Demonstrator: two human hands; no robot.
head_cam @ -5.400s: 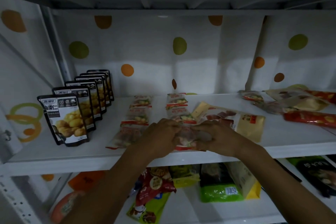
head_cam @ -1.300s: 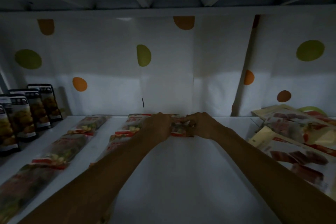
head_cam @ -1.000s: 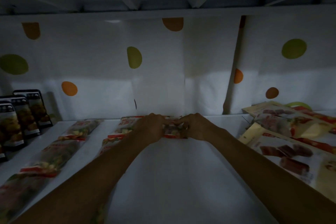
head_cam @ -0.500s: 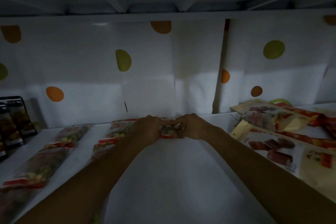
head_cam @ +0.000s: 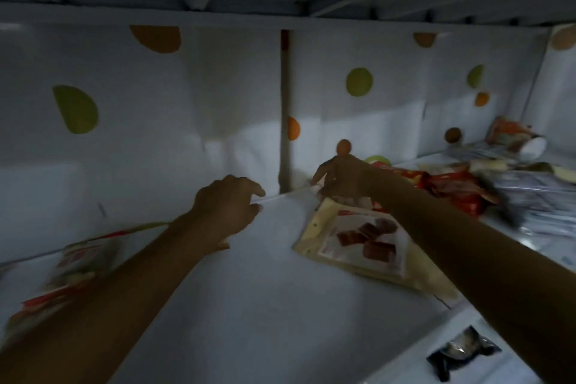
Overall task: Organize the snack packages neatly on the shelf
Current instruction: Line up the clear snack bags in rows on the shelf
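Observation:
Both of my hands are deep in the dim white shelf point(head_cam: 249, 305). My left hand point(head_cam: 227, 206) hovers near the back wall with loosely curled fingers and nothing in it. A row of clear snack packages with red trim point(head_cam: 78, 259) lies blurred at the left, partly under my left forearm. My right hand point(head_cam: 343, 179) arches with spread fingers over the far end of a cream package showing brown meat pieces point(head_cam: 358, 240), which lies flat and is not gripped. Behind my right forearm is a heap of red packages point(head_cam: 452, 193).
The back wall is white sheet with green and orange dots, with a dark vertical post point(head_cam: 284, 109). An orange-patterned cup point(head_cam: 514, 139) lies on its side at the far right among silvery wrappers point(head_cam: 530, 193). A dark packet point(head_cam: 461, 352) lies on the lower shelf.
My hands have let go of the red-trimmed package at the back of the row and separated. The right hand moved right onto the cream package, and the view swung right.

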